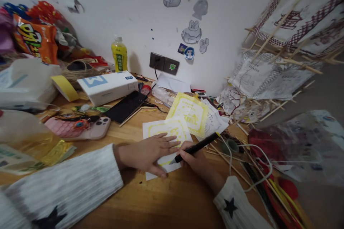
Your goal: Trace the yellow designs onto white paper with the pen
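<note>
A white sheet of paper (150, 130) with yellow marker lines lies tilted on the wooden desk. My left hand (150, 152) rests flat across it, fingers spread, palm down. In my right hand (195, 159) is a black marker (199, 146) with a grey tip section and a yellow end. Its tip points down at the lower part of the sheet, by a yellow line; whether it touches cannot be made out. Just behind lies a second sheet with a yellow border and drawing (189, 112), overlapping another printed sheet (215, 121).
A black phone (126, 106), a white box (109, 86), yellow tape (64, 87) and a pink-cased phone (99, 128) lie to the left. A drink bottle (119, 53) stands by the wall. Thin sticks, a white cord (268, 161) and paper lanterns on stick frames (292, 21) crowd the right.
</note>
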The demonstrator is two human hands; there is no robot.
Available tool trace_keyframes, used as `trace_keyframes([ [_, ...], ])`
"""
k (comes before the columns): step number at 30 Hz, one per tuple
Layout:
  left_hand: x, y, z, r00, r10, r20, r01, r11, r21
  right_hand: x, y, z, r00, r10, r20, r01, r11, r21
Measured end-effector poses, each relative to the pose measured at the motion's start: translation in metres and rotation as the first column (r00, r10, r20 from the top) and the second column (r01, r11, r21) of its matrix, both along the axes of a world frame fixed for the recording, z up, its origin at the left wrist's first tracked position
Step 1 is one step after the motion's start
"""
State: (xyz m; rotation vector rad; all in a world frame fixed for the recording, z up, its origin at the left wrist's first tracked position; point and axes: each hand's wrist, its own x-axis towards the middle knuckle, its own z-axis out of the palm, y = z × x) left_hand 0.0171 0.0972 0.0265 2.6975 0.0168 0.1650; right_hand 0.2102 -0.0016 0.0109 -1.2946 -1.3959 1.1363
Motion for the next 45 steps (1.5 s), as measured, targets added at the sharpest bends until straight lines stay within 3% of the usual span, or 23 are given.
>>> trace_keyframes([
  [7,0.001,0.005,-0.004,1.000,-0.008,-0.019,0.009,0.999,0.031,0.004,0.001,-0.002,0.999,-0.036,-0.007,0.036,0.998,0.043],
  [10,0.000,0.013,-0.007,0.998,-0.032,0.045,0.032,0.999,0.011,0.002,0.007,0.000,0.997,-0.062,-0.036,0.064,0.996,0.068],
  [16,0.000,0.022,-0.009,0.995,-0.078,0.063,0.075,0.996,0.058,0.000,0.020,-0.011,0.999,0.039,0.016,-0.040,0.993,0.107],
  [21,0.000,0.021,-0.009,0.997,-0.071,0.035,0.068,0.995,0.076,0.000,0.018,-0.014,0.999,0.029,0.037,-0.034,0.989,0.144],
  [30,0.000,0.021,-0.007,0.997,-0.068,0.022,0.067,0.997,0.042,0.000,0.017,-0.014,0.996,0.043,0.073,-0.048,0.996,0.070],
  [45,0.000,0.021,-0.007,0.998,-0.056,0.013,0.055,0.998,0.043,0.001,0.018,-0.012,0.993,0.059,0.100,-0.064,0.996,0.055],
])
